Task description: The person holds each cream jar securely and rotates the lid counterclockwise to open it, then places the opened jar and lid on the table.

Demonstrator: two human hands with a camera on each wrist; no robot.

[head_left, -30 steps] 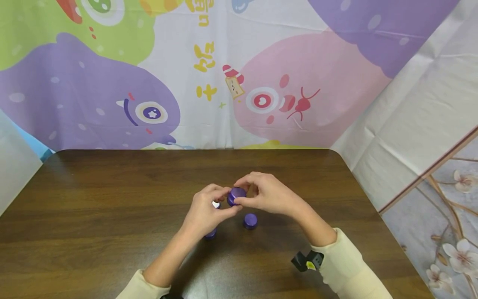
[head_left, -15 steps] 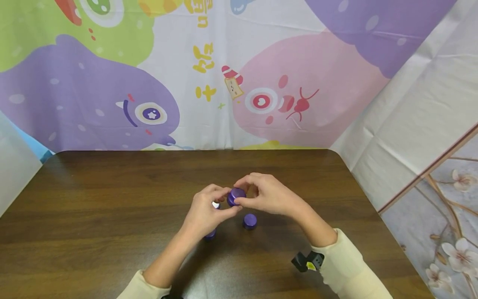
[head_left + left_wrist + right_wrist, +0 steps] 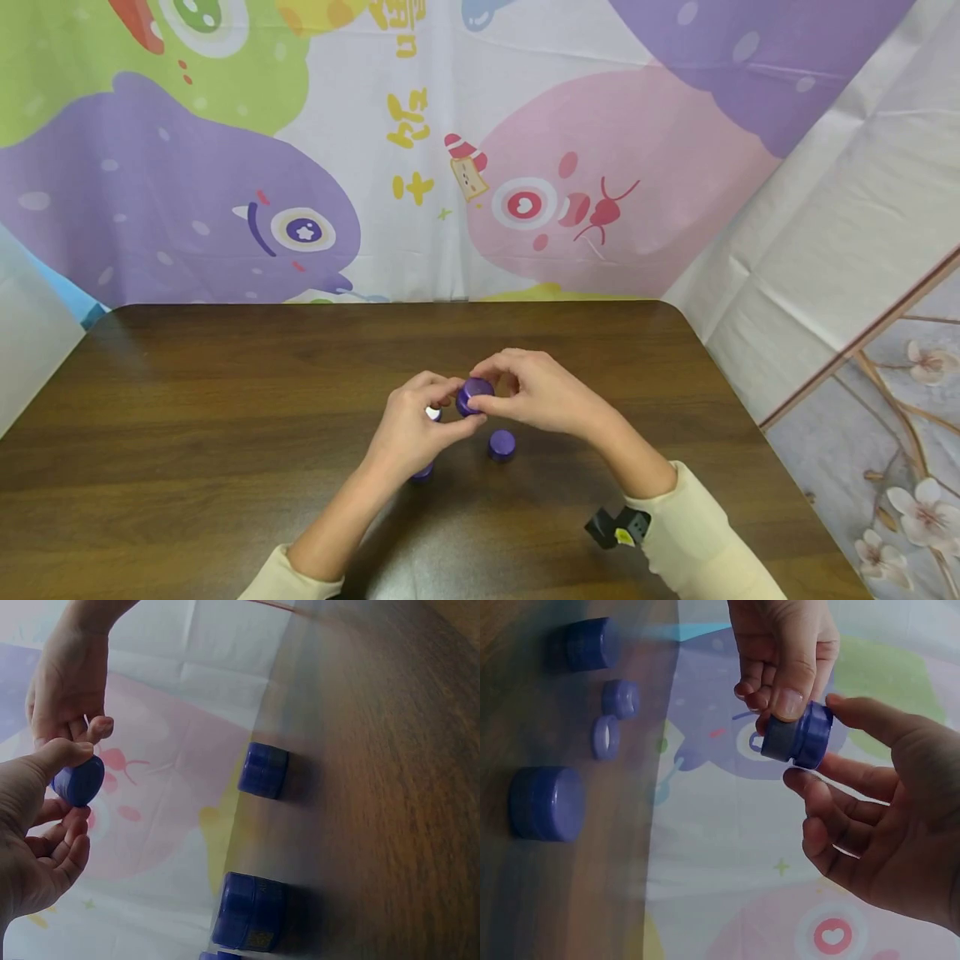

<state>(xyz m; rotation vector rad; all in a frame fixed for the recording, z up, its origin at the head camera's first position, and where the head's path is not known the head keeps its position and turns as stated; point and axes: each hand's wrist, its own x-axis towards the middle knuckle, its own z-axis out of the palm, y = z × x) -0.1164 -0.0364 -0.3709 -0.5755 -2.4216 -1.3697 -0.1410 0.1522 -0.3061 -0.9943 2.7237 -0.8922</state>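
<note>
In the head view, both hands meet over the middle of the table on one small purple screw-top jar [image 3: 474, 395]. My left hand [image 3: 405, 429] pinches its body between thumb and fingers, while my right hand [image 3: 543, 392] pinches its lid [image 3: 814, 735]. In the right wrist view the jar is tipped on its side in the air, with a narrow groove between body and lid. Just below the hands a capped purple jar [image 3: 502, 445] stands on the table. Another purple jar [image 3: 422, 472] is mostly hidden under my left wrist.
In the right wrist view, a small open purple jar [image 3: 622, 699] and a ring-like lid [image 3: 606, 737] lie between two capped jars. The dark wooden table [image 3: 225, 400] runs back to a cartoon-print cloth [image 3: 420, 250]. A black wrist device [image 3: 618, 527] sits at the right cuff.
</note>
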